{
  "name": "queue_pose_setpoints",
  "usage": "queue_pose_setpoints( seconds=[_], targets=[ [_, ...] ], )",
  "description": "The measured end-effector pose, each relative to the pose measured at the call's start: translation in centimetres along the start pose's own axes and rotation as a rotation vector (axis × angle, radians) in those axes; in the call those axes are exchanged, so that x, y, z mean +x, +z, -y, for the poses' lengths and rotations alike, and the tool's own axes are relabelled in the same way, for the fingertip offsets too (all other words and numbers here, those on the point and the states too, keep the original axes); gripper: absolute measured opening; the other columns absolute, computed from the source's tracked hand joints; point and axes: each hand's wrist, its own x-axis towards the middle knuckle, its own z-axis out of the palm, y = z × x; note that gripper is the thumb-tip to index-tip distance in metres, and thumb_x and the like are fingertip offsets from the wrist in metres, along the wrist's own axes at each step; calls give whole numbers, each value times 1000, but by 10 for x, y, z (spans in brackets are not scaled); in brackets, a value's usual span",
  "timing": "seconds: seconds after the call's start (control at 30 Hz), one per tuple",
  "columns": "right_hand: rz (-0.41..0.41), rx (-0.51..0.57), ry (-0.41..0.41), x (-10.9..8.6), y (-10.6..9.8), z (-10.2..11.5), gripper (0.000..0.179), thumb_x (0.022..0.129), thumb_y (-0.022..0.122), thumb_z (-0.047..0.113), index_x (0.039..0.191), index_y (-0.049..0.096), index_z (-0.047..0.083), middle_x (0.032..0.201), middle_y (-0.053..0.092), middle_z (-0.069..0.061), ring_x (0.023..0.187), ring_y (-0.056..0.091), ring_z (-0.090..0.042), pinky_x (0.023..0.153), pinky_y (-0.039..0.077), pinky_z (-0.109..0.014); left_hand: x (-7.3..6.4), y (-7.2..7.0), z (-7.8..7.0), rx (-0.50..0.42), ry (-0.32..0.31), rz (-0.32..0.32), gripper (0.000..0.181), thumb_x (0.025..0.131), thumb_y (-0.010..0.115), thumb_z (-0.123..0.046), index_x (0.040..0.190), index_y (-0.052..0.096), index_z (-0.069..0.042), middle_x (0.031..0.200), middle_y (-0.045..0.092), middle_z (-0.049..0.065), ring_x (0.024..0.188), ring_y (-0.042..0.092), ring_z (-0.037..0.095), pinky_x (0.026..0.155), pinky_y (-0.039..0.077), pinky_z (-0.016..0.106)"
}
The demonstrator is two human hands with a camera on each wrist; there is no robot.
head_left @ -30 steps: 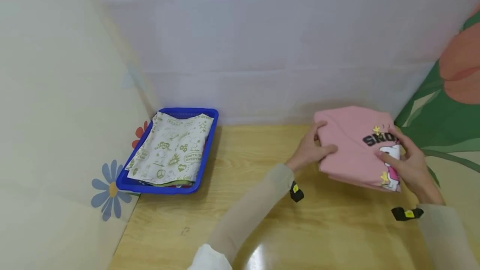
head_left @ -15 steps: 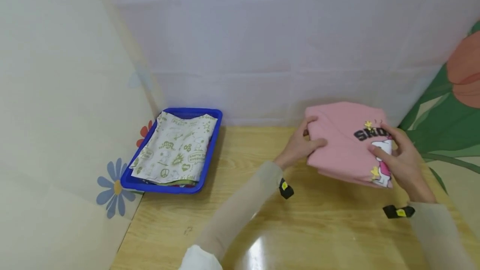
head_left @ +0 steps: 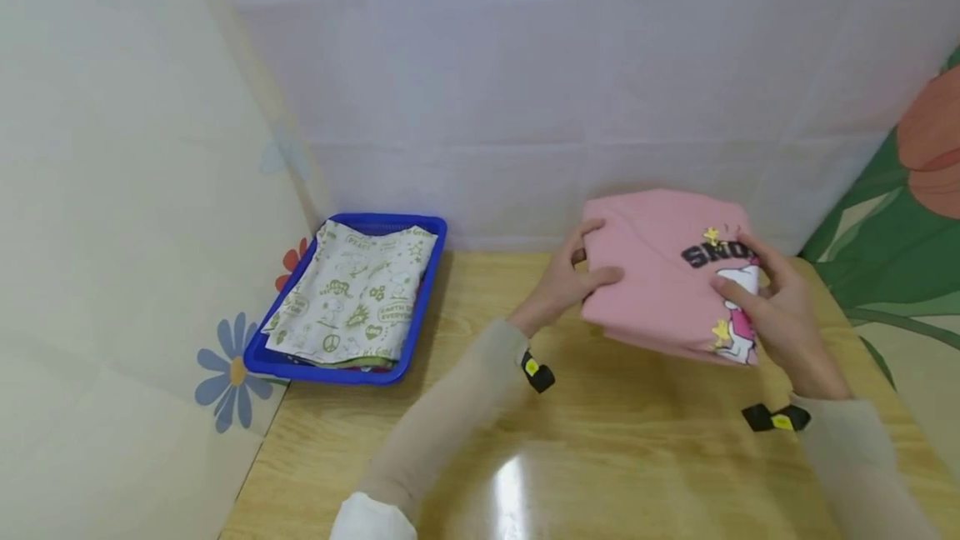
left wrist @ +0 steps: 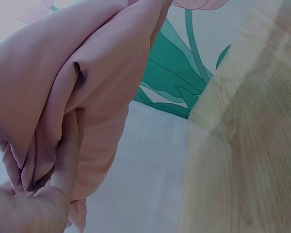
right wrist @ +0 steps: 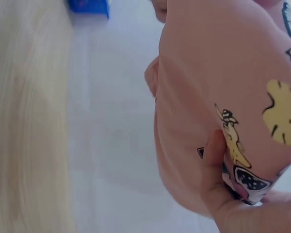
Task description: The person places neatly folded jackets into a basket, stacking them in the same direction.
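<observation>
A folded pink garment [head_left: 652, 273] with dark lettering and a white cartoon dog printed near its right side is held up over the table between both hands. My left hand [head_left: 564, 280] grips its left edge, thumb on top and fingers under. On the opposite edge my right hand [head_left: 783, 315] pinches the printed part, the thumb lying across the dog. In the left wrist view, the left hand [left wrist: 43, 194] holds the layered folds of the pink fabric [left wrist: 102, 92]. The right wrist view has the right hand [right wrist: 228, 194] at a corner with yellow bird prints.
On the left of the wooden table [head_left: 600, 457] stands a blue plastic basket [head_left: 408, 348]. In it lies a folded white cloth with green print [head_left: 352, 290], over other coloured fabric. A pale wall covering [head_left: 480, 90] rises behind the table, with flowered panels at both sides.
Both hands have moved left with the pink garment, and it sits slightly higher in view. The grip of both hands looks the same. The basket has stayed in place while the view shifted a little.
</observation>
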Motion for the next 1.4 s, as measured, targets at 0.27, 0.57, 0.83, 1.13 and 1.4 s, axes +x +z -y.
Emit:
queue_pose_setpoints(
  seconds=[0.27,0.57,0.83,1.13,1.4],
  targets=[
    [98,63,-43,9,27,10,81,103,66,-1,171,24,13,143,41,5,80,75,-12,64,64,-27,-10,-29,-14,-3,25,-3,85,93,80,-13,165,37,-26,150,54,26,112,68,29,85,66,39],
    [158,68,-74,18,50,17,80,104,64,-1,171,21,11,140,41,1,79,73,-12,63,64,-27,-23,-52,-34,28,21,-36,86,92,79,-12,165,36,-26,149,55,25,111,68,31,87,65,41],
    [167,118,-108,24,77,24,78,102,63,-6,169,25,8,142,43,0,73,73,-13,58,63,-27,-36,-77,-49,-4,3,-67,80,94,76,-12,164,40,-27,149,52,27,113,65,30,85,64,40],
    [213,74,-95,38,119,41,82,102,66,0,171,22,11,147,43,-5,81,73,-12,66,65,-27,-51,-126,-63,-46,-13,-83,76,96,74,-18,162,41,-37,143,58,24,102,71,28,80,64,39],
    [237,-48,-106,50,160,56,81,104,69,13,171,23,18,162,34,-17,90,73,-11,75,65,-26,-60,-171,-81,-107,-34,-86,70,100,66,-15,162,42,-34,137,59,21,90,73,20,68,63,34]
  ],
)
